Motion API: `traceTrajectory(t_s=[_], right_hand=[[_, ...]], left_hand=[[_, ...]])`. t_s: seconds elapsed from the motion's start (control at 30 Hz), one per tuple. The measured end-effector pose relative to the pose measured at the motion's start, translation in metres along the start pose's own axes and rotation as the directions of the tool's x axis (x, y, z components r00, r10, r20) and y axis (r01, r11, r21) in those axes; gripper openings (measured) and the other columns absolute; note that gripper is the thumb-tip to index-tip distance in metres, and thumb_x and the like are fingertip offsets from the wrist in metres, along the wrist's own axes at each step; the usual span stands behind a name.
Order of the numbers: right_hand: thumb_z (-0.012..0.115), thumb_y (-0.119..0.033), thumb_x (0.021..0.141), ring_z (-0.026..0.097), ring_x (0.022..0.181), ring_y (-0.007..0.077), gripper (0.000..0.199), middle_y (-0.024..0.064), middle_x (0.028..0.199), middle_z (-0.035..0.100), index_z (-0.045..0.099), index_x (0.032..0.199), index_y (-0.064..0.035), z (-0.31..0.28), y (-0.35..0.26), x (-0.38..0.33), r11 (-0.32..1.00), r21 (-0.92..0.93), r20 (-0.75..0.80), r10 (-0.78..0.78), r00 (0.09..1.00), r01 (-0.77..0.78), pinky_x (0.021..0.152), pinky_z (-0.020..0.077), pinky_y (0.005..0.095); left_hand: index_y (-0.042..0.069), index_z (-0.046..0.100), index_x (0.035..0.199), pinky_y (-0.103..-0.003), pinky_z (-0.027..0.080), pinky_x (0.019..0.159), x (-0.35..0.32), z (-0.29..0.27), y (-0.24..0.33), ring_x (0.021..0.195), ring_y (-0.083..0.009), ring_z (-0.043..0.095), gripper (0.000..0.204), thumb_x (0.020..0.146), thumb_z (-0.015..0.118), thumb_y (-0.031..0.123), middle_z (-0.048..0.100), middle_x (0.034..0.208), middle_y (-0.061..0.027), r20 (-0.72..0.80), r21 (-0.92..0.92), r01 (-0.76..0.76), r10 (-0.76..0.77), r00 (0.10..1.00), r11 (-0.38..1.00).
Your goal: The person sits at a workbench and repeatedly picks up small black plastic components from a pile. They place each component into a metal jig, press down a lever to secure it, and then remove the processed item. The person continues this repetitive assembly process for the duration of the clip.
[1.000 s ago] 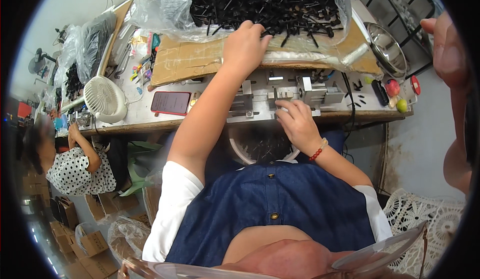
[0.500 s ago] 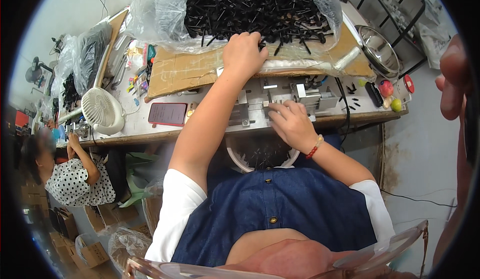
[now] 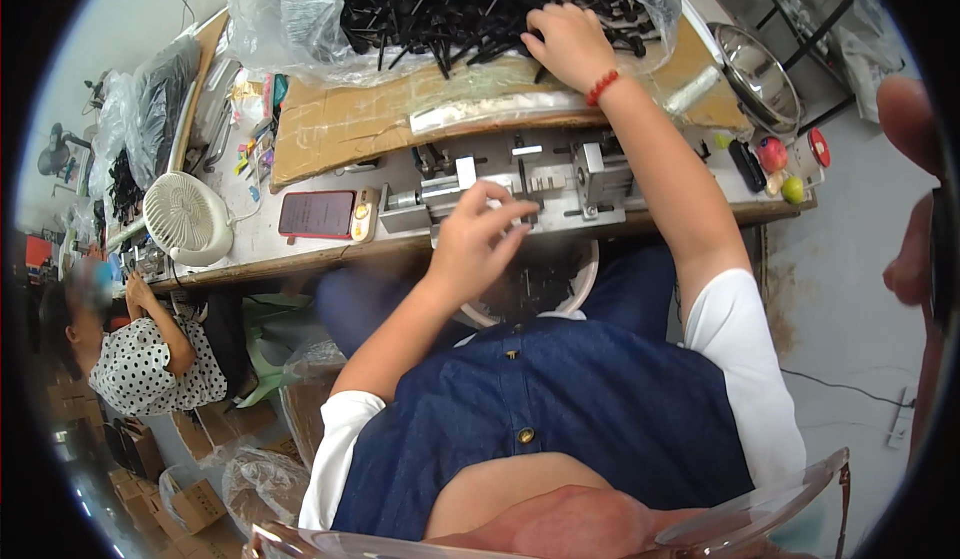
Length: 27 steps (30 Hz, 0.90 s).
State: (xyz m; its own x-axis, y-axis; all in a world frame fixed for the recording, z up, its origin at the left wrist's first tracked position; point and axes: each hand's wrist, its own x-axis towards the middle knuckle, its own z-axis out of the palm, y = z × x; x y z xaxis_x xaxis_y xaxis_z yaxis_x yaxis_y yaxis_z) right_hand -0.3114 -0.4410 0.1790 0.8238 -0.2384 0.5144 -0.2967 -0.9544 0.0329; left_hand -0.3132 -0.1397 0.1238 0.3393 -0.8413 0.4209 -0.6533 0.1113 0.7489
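Observation:
A big heap of thin black plastic parts (image 3: 450, 4) lies in a clear bag at the back of the bench. My right hand (image 3: 568, 44), with a red bead bracelet on the wrist, rests on the heap's right side, fingers curled down into the pieces. My left hand (image 3: 480, 239) hovers at the front of a small metal jig machine (image 3: 560, 174), its fingertips bent toward the central slot. Whether a small part sits between those fingers is hidden. A round basin (image 3: 585, 279) sits under the bench edge below the jig.
A cardboard sheet (image 3: 340, 124) lies under the bag. A phone in a red case (image 3: 318, 214) and a small white fan (image 3: 185, 217) are at the left. A metal bowl (image 3: 755, 64) and coloured buttons (image 3: 790, 164) are at the right. Another person in a dotted top (image 3: 150, 364) sits at lower left.
My left hand has come back from the heap down to the jig. My right hand has left the jig and reached up into the black parts.

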Motion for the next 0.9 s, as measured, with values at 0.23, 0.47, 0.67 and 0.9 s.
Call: traceTrajectory(t_s=[0.23, 0.47, 0.67, 0.9], right_hand=[[0.069, -0.027, 0.096, 0.065, 0.085, 0.0272, 0.018, 0.0057, 0.082, 0.071, 0.073, 0.102, -0.0106, -0.047, -0.006, -0.042, 0.953, 0.303, -0.207, 0.074, 0.976, -0.009, 0.086, 0.0461, 0.0419], [0.070, -0.016, 0.096, 0.070, 0.091, 0.0252, 0.023, 0.0071, 0.095, 0.075, 0.070, 0.117, -0.0090, -0.072, -0.025, -0.101, 0.834, 0.550, -0.315, 0.164, 0.935, 0.039, 0.086, 0.0493, 0.0370], [0.067, -0.002, 0.094, 0.068, 0.103, 0.0253, 0.025, 0.0085, 0.113, 0.075, 0.066, 0.119, -0.0016, -0.090, -0.049, -0.152, 0.815, 0.579, -0.135, 0.126, 0.983, -0.025, 0.094, 0.0495, 0.0374], [0.074, -0.004, 0.085, 0.060, 0.107, 0.0332, 0.025, 0.0119, 0.120, 0.064, 0.066, 0.109, -0.0035, -0.074, -0.079, -0.189, 0.800, 0.599, -0.065, 0.007, 0.998, 0.033, 0.092, 0.0469, 0.0418]], left_hand=[[0.010, 0.076, 0.115, -0.034, 0.058, 0.071, -0.010, 0.032, -0.022, 0.077, -0.0238, 0.071, 0.028, 0.089, 0.074, 0.003, 0.065, 0.125, -0.0097, -0.010, 0.112, -0.003, 0.004, 1.000, 0.994], [0.012, 0.072, 0.125, -0.038, 0.060, 0.083, -0.009, 0.037, -0.012, 0.102, -0.0298, 0.073, 0.033, 0.092, 0.071, 0.009, 0.067, 0.137, -0.0061, 0.004, 0.177, 0.067, -0.069, 0.998, 0.982], [0.011, 0.066, 0.134, -0.039, 0.062, 0.081, -0.007, 0.039, -0.019, 0.102, -0.0283, 0.073, 0.041, 0.093, 0.069, 0.012, 0.065, 0.140, -0.0043, -0.013, 0.279, -0.046, 0.051, 0.999, 0.959], [0.011, 0.071, 0.126, -0.036, 0.058, 0.072, 0.010, 0.014, -0.007, 0.084, -0.0269, 0.071, 0.035, 0.091, 0.072, 0.006, 0.070, 0.124, -0.0110, -0.049, 0.136, -0.011, 0.018, 0.999, 0.991]])
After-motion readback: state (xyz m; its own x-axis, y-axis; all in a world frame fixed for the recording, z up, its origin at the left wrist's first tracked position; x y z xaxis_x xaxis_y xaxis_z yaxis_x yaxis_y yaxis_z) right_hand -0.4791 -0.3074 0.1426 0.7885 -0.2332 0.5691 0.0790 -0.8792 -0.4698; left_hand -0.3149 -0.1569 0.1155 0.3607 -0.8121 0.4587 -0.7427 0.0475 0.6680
